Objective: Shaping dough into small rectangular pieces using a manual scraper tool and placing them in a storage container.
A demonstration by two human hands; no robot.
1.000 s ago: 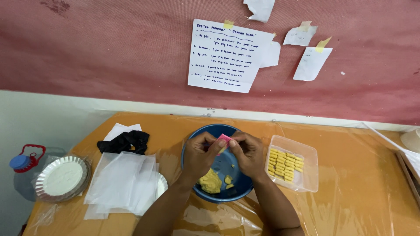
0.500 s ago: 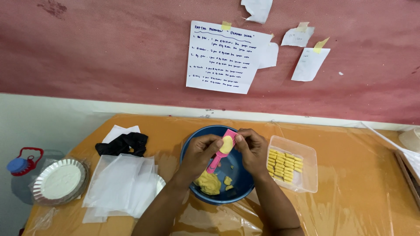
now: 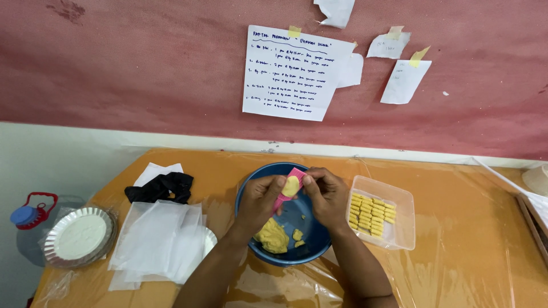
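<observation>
Near the middle of the frame, one pink mould [image 3: 290,189] is held up over one blue bowl [image 3: 251,197] by two hands. The left hand [image 3: 261,201] has its fingers closed on the lower side of the pink mould, and the right hand [image 3: 328,195] has its fingers closed on the upper side. One small lump of yellow dough [image 3: 291,186] is pressed onto the mould, between the two thumbs. Down in the bowl, one big piece of dough [image 3: 272,235] is seen, with two little bits lying just beside it. To the right of the bowl, one clear plastic box [image 3: 399,219] is set on the orange table [image 3: 456,228], and small yellow shaped pieces [image 3: 371,214] are lined up inside it in four rows; how many there are cannot be told. On the left side of the frame, one pile of clear plastic sheets [image 3: 157,239] is laid, with one black cloth [image 3: 161,187] above it. At the lower left, one stack of silver foil trays [image 3: 77,235] is seen, and one clear jug with a blue cap and red handle [image 3: 25,217] is just beside it. Up on the red wall, one big paper with writing [image 3: 294,74] is taped, and three small paper notes are taped near it.
</observation>
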